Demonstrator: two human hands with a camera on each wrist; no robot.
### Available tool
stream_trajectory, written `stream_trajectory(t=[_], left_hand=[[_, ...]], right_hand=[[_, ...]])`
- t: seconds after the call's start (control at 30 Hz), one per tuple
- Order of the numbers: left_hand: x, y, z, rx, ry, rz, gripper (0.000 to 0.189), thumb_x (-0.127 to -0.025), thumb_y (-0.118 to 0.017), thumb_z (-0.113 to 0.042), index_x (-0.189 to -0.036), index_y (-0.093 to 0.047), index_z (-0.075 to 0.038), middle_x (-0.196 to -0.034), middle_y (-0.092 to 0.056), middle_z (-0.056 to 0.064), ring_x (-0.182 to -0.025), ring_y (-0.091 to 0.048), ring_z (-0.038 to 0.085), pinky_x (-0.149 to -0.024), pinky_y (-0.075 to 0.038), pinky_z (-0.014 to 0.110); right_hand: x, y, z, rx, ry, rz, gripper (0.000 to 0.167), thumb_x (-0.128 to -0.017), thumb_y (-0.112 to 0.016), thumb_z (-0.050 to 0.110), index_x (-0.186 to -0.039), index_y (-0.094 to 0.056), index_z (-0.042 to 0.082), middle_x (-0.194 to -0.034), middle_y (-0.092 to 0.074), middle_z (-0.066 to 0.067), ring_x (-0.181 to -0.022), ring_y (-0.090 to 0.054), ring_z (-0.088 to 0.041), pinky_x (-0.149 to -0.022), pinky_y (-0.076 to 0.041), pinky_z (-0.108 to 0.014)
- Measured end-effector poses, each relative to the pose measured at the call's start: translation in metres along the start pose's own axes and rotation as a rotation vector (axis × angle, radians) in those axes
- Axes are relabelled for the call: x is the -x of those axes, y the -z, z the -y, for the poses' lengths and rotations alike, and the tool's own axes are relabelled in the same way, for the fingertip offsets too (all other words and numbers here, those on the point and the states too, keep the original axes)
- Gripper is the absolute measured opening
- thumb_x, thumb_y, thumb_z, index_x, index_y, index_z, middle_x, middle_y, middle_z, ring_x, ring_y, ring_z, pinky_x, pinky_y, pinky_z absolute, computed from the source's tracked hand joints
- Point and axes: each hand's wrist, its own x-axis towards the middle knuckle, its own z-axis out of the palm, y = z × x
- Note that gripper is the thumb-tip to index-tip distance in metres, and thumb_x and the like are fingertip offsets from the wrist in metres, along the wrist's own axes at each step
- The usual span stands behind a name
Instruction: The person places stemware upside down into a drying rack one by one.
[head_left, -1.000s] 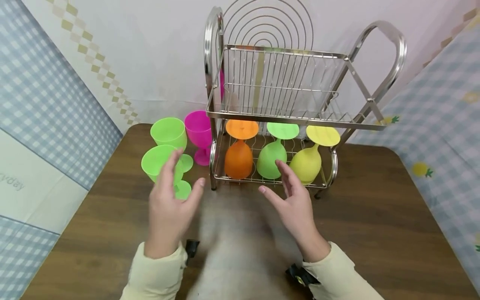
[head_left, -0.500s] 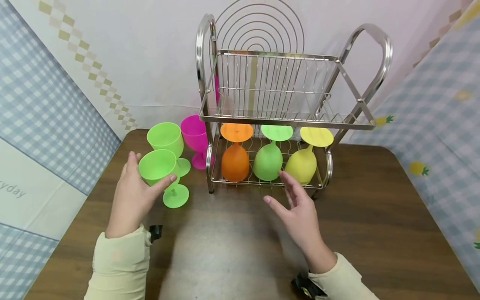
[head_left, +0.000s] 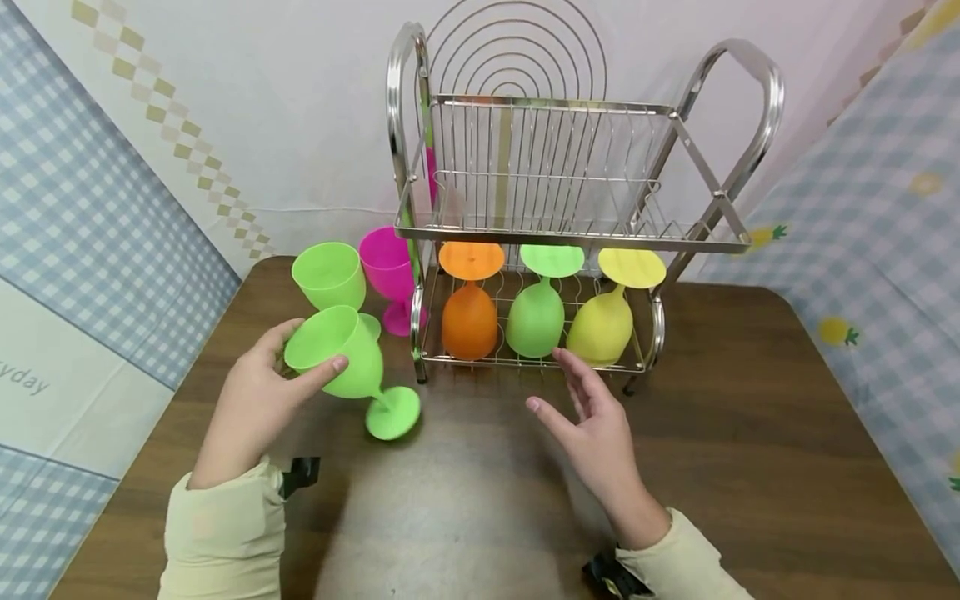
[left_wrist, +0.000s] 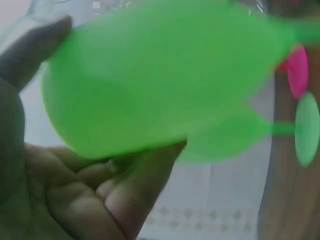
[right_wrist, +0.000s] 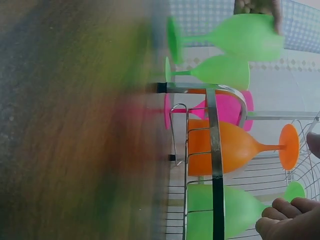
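Note:
My left hand (head_left: 247, 392) grips a green plastic goblet (head_left: 358, 362) by its bowl, thumb on the near side and fingers round the far side. The goblet leans, its rim toward the hand and its round foot out to the right. In the left wrist view the bowl (left_wrist: 150, 80) fills most of the picture between thumb and fingers. My right hand (head_left: 596, 433) holds nothing; its fingers are relaxed and parted in front of the rack. A second green goblet (head_left: 328, 275) and a magenta goblet (head_left: 388, 267) stand upright behind the held one, left of the rack.
A two-tier metal dish rack (head_left: 573, 243) stands at the back of the wooden table (head_left: 750, 433). On its lower tier, orange (head_left: 470, 323), green (head_left: 536, 321) and yellow (head_left: 602, 329) goblets sit upside down. Checked cloth (head_left: 67, 150) hangs at the sides.
My left hand moved left to the front green goblet and took hold of it; the goblet has since tipped, its foot swinging right. My right hand has barely moved.

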Motion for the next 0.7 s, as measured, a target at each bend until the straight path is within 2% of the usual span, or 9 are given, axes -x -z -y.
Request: stream_trajectory(t=[0.13, 0.2, 0.27, 0.37, 0.43, 0.53, 0.7], left_hand=[[0.002, 0.000, -0.003, 0.185, -0.067, 0.126, 0.064, -0.096, -0.067, -0.042, -0.149, -0.047, -0.013, -0.129, -0.062, 0.007, -0.101, -0.062, 0.016, -0.081, -0.052, 0.020], [0.003, -0.004, -0.005, 0.319, -0.104, 0.181, 0.056, -0.100, -0.064, -0.031, -0.149, -0.047, -0.009, -0.127, -0.063, 0.004, -0.101, -0.063, 0.011, -0.083, -0.053, 0.018], [0.003, -0.012, -0.009, 0.502, -0.139, 0.232, 0.052, -0.102, -0.060, -0.020, -0.148, -0.045, -0.002, -0.125, -0.065, 0.002, -0.100, -0.064, 0.008, -0.085, -0.055, 0.020], [0.003, -0.030, -0.015, 0.817, -0.179, 0.297, 0.046, -0.103, -0.056, -0.012, -0.145, -0.045, 0.004, -0.124, -0.067, 0.002, -0.103, -0.066, 0.011, -0.088, -0.058, 0.026], [0.002, -0.047, -0.021, 0.994, -0.209, 0.339, 0.043, -0.104, -0.054, -0.011, -0.143, -0.045, 0.005, -0.125, -0.067, 0.005, -0.103, -0.068, 0.014, -0.090, -0.059, 0.030], [0.001, -0.072, -0.029, 1.166, -0.244, 0.382, 0.040, -0.103, -0.056, -0.015, -0.140, -0.050, 0.001, -0.123, -0.067, 0.007, -0.102, -0.068, 0.015, -0.091, -0.058, 0.031], [0.007, -0.111, -0.048, 1.385, -0.210, 0.420, 0.040, -0.101, -0.060, -0.021, -0.136, -0.054, -0.002, -0.119, -0.067, 0.005, -0.102, -0.067, 0.013, -0.091, -0.058, 0.029]], right_hand=[[0.001, 0.000, -0.002, -0.005, 0.010, -0.001, 0.069, -0.086, -0.081, 0.013, -0.146, -0.048, 0.006, -0.150, -0.050, -0.006, -0.141, -0.043, -0.017, -0.114, -0.032, -0.019], [0.001, -0.001, -0.005, -0.017, 0.032, -0.002, 0.067, -0.086, -0.081, 0.011, -0.145, -0.050, 0.006, -0.149, -0.051, -0.007, -0.140, -0.044, -0.018, -0.114, -0.033, -0.019], [0.002, -0.001, -0.007, -0.038, 0.062, -0.005, 0.064, -0.086, -0.080, 0.007, -0.144, -0.052, 0.006, -0.147, -0.053, -0.009, -0.139, -0.046, -0.020, -0.113, -0.035, -0.020], [0.001, -0.002, -0.014, -0.086, 0.097, -0.026, 0.060, -0.085, -0.079, 0.002, -0.140, -0.055, 0.005, -0.143, -0.057, -0.010, -0.137, -0.049, -0.021, -0.111, -0.038, -0.022], [0.002, -0.003, -0.019, -0.125, 0.096, -0.046, 0.057, -0.084, -0.078, -0.003, -0.137, -0.057, 0.002, -0.140, -0.059, -0.011, -0.135, -0.051, -0.021, -0.110, -0.040, -0.025], [0.002, -0.005, -0.027, -0.196, 0.062, -0.073, 0.055, -0.083, -0.076, -0.009, -0.135, -0.059, 0.000, -0.137, -0.061, -0.013, -0.131, -0.054, -0.018, -0.109, -0.042, -0.029], [0.006, -0.009, -0.036, -0.336, 0.031, -0.050, 0.054, -0.084, -0.070, -0.017, -0.135, -0.055, -0.008, -0.138, -0.058, -0.021, -0.128, -0.058, -0.016, -0.107, -0.046, -0.033]])
